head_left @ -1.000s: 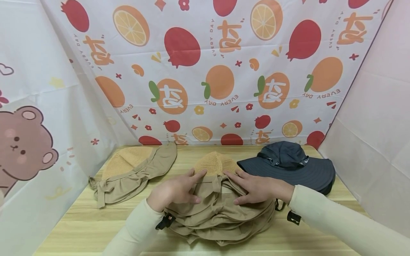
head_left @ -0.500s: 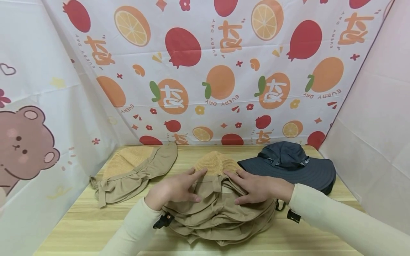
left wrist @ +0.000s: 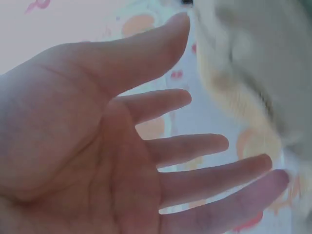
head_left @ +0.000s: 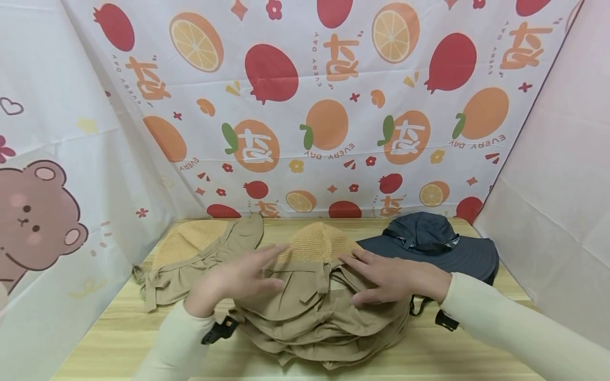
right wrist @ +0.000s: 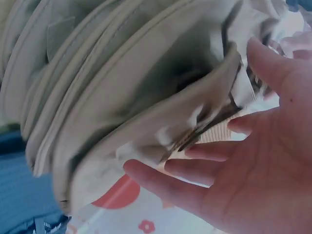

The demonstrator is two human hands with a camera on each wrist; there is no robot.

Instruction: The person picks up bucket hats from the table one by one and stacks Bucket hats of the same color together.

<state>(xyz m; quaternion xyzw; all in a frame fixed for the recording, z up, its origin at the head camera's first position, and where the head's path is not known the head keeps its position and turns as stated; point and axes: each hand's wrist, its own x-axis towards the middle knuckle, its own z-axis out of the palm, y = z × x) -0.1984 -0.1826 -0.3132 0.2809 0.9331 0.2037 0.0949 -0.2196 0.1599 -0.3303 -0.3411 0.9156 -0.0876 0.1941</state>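
A stack of tan sun hats (head_left: 329,317) with ruffled cloth brims and a yellow woven crown (head_left: 314,242) on top stands in the middle of the table. My left hand (head_left: 233,280) hovers left of the stack, slightly blurred. In the left wrist view the left hand (left wrist: 131,141) has its fingers spread and the palm bare, with the blurred brim to its right. My right hand (head_left: 393,278) lies along the stack's right side, fingers extended. In the right wrist view that right hand (right wrist: 234,156) is beside the layered brims (right wrist: 122,92); whether it touches them I cannot tell.
Another tan hat with a woven crown (head_left: 190,241) lies flattened at the left. Behind my right hand, a dark navy wide-brimmed hat (head_left: 429,243) sits at the right. Printed cloth walls (head_left: 329,180) enclose the wooden table (head_left: 114,338) at the back and sides.
My left hand has lifted off the stack and moved left. The right hand has shifted slightly right. The hats stay in place.
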